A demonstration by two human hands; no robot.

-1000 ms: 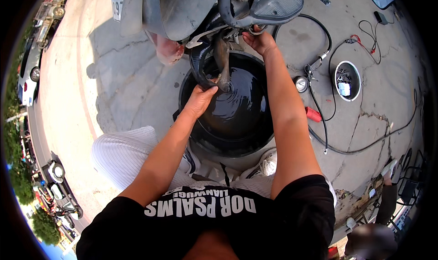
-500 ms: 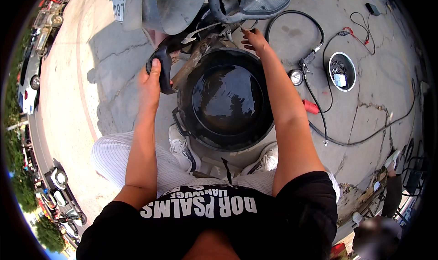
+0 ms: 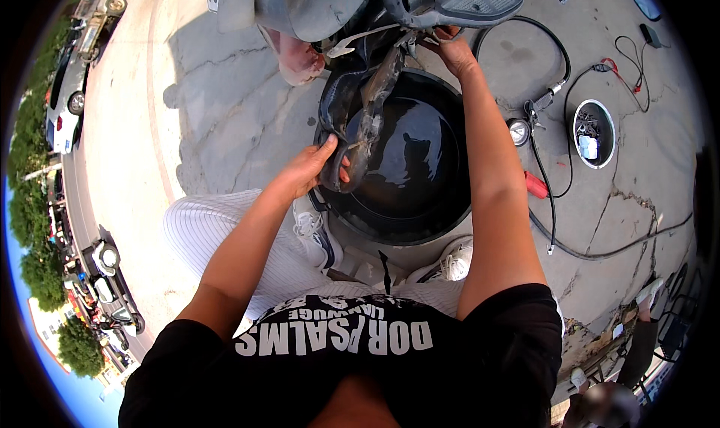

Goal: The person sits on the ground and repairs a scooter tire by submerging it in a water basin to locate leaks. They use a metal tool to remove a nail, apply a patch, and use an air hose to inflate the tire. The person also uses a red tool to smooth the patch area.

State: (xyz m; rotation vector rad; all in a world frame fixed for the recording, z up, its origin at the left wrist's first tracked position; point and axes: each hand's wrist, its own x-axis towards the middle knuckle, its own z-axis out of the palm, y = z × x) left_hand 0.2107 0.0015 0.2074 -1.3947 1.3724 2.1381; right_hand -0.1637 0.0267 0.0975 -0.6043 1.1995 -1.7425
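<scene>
A black rubber inner tube [image 3: 332, 109] hangs from beneath the scooter [image 3: 457, 8], down over the left side of a black tub [image 3: 450, 203] of water. My left hand [image 3: 309, 167] grips the tube's lower bend, thumb on top and fingertips showing past it. Beside the tube, a mud-stained tyre [image 3: 382, 90] slants over the tub. At the tub's far edge my right hand [image 3: 454, 51] reaches in under the scooter's footrest. Its fingers are partly hidden there, so what they touch cannot be made out.
To the right lie an air hose with a round gauge [image 3: 519, 132], a red cylinder [image 3: 535, 185] and a metal bowl [image 3: 594, 134] of small parts. Cables cross the cracked concrete. A person's leg [image 3: 640, 338] shows at the lower right; parked vehicles stand far left.
My left hand has drawn the tube right and nearer, over the tub's edge. My right hand has gone further under the scooter. The whole view has shifted a little.
</scene>
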